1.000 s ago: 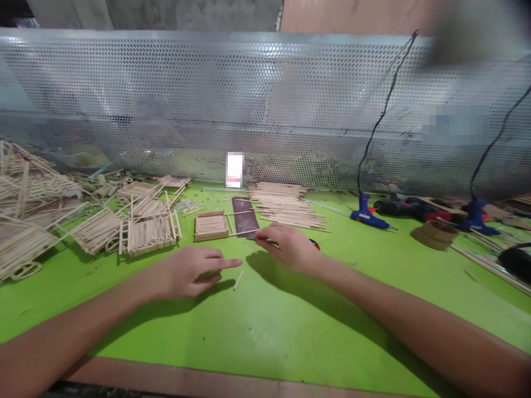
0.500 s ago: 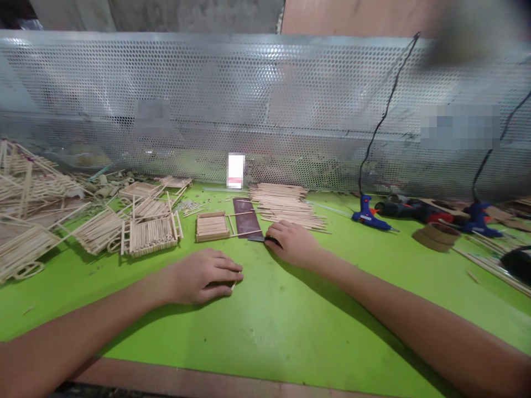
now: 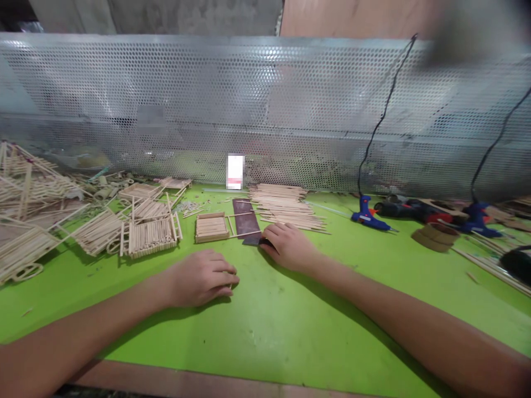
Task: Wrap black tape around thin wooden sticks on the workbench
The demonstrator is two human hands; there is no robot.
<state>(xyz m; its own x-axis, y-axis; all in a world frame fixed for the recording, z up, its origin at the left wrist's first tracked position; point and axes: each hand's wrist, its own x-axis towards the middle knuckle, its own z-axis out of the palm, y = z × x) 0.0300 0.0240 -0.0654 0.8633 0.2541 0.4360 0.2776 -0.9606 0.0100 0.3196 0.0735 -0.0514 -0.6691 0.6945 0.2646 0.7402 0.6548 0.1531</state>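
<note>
My left hand (image 3: 202, 278) rests low over the green tabletop (image 3: 265, 331), its fingers closed on a short piece of wooden stick (image 3: 231, 286) that is mostly covered. Further up and to the right, my right hand (image 3: 288, 247) is closed round the dark handle of a knife (image 3: 251, 241), whose flat blade points left. The blade lies by the near end of a dark brown strip (image 3: 245, 218). Left of that strip sits a small cart-like frame of sticks (image 3: 211, 226), with two thin shafts reaching across the strip.
A pile of loose sticks (image 3: 286, 204) lies beyond my right hand. More stick-built pieces (image 3: 151, 237) crowd the left side. A blue glue gun (image 3: 369, 215), a brown ring-shaped piece (image 3: 435, 236) and another glue gun (image 3: 479, 218) are at the right. A perforated metal screen (image 3: 265, 99) closes the back.
My right hand has shifted slightly left with the knife, and more of the blade shows. My left hand has drawn back a little to the left with the stick piece.
</note>
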